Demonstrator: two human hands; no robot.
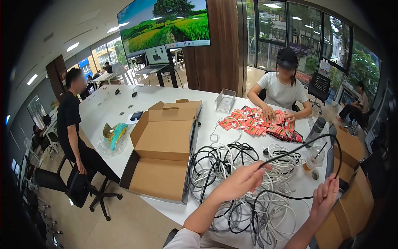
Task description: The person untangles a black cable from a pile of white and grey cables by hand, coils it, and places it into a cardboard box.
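Note:
A black cable [288, 152] arches up between my two hands. My left hand [242, 180] is closed on it above the pile of cables, and my right hand [325, 197] pinches it farther right, where it loops down. Beneath and around my left hand lies a tangled heap of white, grey and black cables [265, 216] on the white table [159, 89]. Part of the black cable runs from the heap toward my right hand.
An open cardboard box [159, 174] lies left of the heap. Across the table, a seated person handles red packets [253, 122]. A clear tray [225, 101], a dark bottle [316, 129] and a cup [315, 159] stand nearby. Another person stands at left; more cardboard boxes [350, 203] are at right.

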